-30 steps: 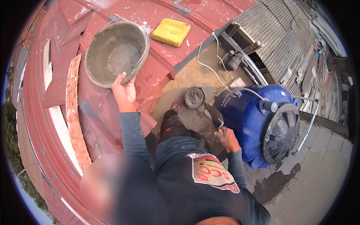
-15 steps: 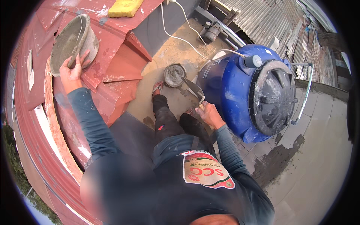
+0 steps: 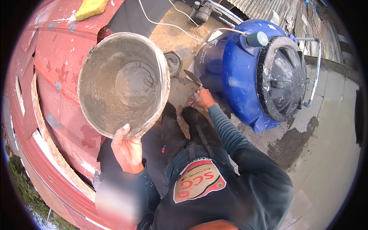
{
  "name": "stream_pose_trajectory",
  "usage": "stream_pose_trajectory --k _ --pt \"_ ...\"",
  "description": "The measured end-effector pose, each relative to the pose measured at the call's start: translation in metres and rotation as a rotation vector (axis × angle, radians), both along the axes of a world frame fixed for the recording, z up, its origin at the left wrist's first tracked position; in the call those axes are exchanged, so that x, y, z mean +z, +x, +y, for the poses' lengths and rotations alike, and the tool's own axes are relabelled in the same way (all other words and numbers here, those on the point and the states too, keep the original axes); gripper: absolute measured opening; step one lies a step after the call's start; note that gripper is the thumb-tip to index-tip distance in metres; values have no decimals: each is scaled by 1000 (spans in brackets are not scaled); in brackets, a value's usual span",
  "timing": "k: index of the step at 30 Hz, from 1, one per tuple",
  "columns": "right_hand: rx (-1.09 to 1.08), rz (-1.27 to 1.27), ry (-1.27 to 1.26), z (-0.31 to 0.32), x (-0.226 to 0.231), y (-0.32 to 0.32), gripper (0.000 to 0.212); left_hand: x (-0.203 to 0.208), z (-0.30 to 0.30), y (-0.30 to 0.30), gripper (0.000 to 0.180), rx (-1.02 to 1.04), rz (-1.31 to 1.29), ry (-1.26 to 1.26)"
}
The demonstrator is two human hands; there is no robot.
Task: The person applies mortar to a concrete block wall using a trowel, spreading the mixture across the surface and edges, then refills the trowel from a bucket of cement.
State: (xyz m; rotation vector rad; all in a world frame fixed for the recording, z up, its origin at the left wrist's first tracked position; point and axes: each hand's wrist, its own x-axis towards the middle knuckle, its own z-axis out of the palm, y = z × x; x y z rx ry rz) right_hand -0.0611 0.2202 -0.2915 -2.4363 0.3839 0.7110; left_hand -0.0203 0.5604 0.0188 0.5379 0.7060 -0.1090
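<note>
My left hand (image 3: 129, 151) grips the near rim of a wide bucket (image 3: 101, 97), thumb over the edge. The bucket tilts its mouth toward me, and wet grey mortar (image 3: 137, 82) clings to its bottom and walls. In my right hand (image 3: 205, 97) is a trowel (image 3: 193, 78), held by its handle, with the blade pointing away beside the blue tank. Beyond the trowel a smaller round container (image 3: 174, 61) of grey mortar stands on the floor, partly hidden by the big bucket.
A blue plastic tank (image 3: 241, 76) with a black lid (image 3: 283, 78) lies close on my right. Red metal roofing (image 3: 67, 92) slopes along my left, with a yellow sponge-like block (image 3: 92, 8) on it. A white cable (image 3: 172, 26) and a small pump (image 3: 201, 15) are beyond.
My left hand has taken the bucket off the red roofing and brought it nearer and to the right. The trowel has drawn back from the small container.
</note>
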Motion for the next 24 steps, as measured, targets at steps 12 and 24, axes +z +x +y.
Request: stream_pose_trajectory --k 12,24 --pt "135 -155 -416 22 -304 119 25 -335 -41 -64 72 -143 360 266" --pt "-77 24 160 46 -545 108 42 -534 -5 -72 71 -167 468 454"
